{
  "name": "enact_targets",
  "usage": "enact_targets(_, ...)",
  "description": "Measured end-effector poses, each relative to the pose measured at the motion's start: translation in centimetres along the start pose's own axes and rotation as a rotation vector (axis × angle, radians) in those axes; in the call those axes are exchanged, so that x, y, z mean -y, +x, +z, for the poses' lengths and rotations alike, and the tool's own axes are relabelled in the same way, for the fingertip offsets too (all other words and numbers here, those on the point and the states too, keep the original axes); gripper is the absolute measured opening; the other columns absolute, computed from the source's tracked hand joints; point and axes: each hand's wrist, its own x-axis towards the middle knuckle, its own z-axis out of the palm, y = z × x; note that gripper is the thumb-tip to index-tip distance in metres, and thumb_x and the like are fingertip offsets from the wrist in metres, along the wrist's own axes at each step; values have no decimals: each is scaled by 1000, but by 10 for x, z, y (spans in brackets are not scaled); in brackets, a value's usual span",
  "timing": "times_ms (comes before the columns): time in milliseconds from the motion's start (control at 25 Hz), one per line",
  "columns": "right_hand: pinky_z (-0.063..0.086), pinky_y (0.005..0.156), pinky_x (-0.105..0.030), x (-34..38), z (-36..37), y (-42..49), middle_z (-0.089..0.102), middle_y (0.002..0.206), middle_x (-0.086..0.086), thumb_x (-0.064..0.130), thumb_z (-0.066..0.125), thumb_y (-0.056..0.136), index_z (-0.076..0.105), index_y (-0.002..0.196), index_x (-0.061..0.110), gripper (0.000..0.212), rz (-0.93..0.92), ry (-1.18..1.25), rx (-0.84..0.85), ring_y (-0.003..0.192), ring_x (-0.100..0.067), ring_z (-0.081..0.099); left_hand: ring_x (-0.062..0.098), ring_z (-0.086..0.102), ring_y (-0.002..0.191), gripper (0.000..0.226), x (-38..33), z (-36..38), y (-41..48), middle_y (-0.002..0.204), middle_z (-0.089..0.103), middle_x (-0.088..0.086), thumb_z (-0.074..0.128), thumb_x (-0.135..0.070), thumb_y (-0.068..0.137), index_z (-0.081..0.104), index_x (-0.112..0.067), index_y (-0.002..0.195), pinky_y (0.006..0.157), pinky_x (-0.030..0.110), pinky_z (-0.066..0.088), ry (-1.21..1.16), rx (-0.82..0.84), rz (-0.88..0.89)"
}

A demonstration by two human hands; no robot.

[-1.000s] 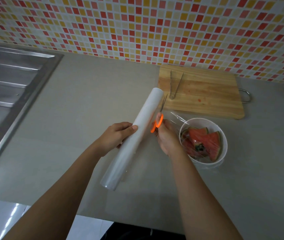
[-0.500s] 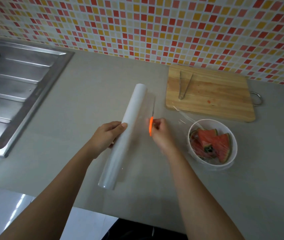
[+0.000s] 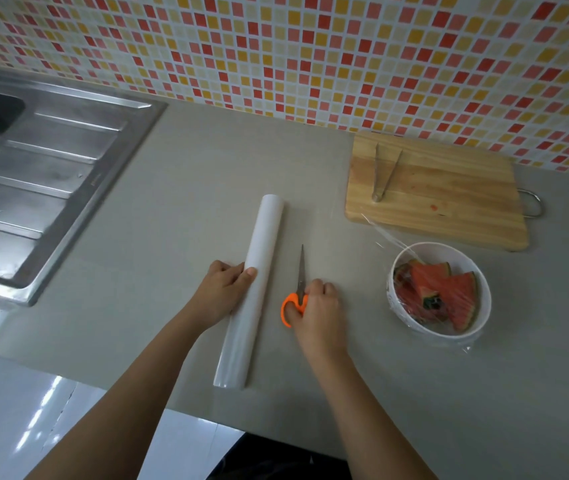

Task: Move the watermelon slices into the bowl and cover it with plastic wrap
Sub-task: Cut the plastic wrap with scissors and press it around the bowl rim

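Observation:
A white bowl [image 3: 482,325] on the grey counter holds red watermelon slices [image 3: 449,292] under a sheet of clear plastic wrap [image 3: 385,239] whose loose corner trails up toward the cutting board. The white roll of plastic wrap [image 3: 258,271] lies on the counter, and my left hand [image 3: 222,292] grips its middle from the left. My right hand [image 3: 317,310] holds the orange handles of the scissors [image 3: 298,289], which lie flat just right of the roll, blades shut and pointing away from me. The bowl is apart from both hands, to the right.
A wooden cutting board [image 3: 442,195] with metal tongs [image 3: 381,173] on it lies behind the bowl, against the tiled wall. A steel sink [image 3: 44,174] with a drainboard fills the left. The counter's front edge runs near my forearms.
Both hands came down: the roll, earlier held tilted above the counter, now lies on it, and the scissors went from upright beside the roll to flat on the counter. The wrap sheet is separate from the roll.

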Motion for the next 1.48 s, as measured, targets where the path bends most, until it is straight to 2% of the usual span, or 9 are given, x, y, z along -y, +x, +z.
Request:
enact_targets(200,33,78,-36,-4,0,-1,55,102,-16,20,58,80,54,98,2,25,-37,114,-16,99,-33,50,21,53,109,43,7,-9,-2,111,57,-2,35,-36,100,40,-22,140,87,27,35,108,-95,20)
enact_targets(320,33,80,-35,-7,-1,-2,55,104,-16,20,58,81,55,103,3,28,-68,133,13,101,-33,50,33,54,109,43,0,2,-7,116,57,11,37,-40,97,47,-18,133,88,35,40,184,-201,-8)
enact_targets(440,35,80,-36,-11,-1,-5,53,106,-14,24,57,83,56,105,6,29,-87,124,5,101,-32,50,38,53,105,61,-10,16,-11,118,47,16,59,-47,86,46,-8,131,90,39,41,288,-265,-56)
enact_targets(720,42,85,-41,-19,-2,-10,52,108,-15,14,55,83,58,107,7,25,-109,134,-3,101,-34,53,23,57,98,55,-16,10,-13,115,62,9,66,-37,85,50,-14,132,82,27,40,149,-253,-7)
enact_targets(1000,39,82,-36,-28,-6,-17,54,104,-13,15,57,82,58,108,8,26,-175,191,-43,98,-31,53,29,58,104,59,-16,20,-20,118,60,13,62,-44,86,47,-10,133,88,36,44,190,-249,5)
enact_targets(1120,45,77,-34,-24,-31,-19,54,95,-8,16,60,84,60,106,9,24,-303,315,-165,87,-23,56,34,53,112,64,-16,23,-24,126,54,18,56,-47,89,42,-7,137,94,39,41,209,-237,-38)
enact_targets(1200,44,70,-28,-29,-62,-9,52,87,-5,20,59,86,60,104,9,21,-350,408,-391,77,-17,53,38,44,122,65,-24,24,-29,134,46,22,49,-48,92,39,-5,139,102,43,34,194,-324,-48)
enact_targets(1360,37,72,-15,-88,-141,29,55,91,-6,32,49,87,59,102,10,27,-167,479,-832,77,-11,48,26,55,105,53,-71,44,-34,117,53,9,42,-47,94,51,-7,128,90,35,43,10,-532,275)
enact_targets(1480,39,83,-30,-145,-167,54,59,108,-16,42,39,90,54,106,6,42,131,463,-655,99,-29,56,22,61,84,45,-113,91,-28,92,64,4,37,-50,93,60,-13,105,80,33,48,-229,-314,146)
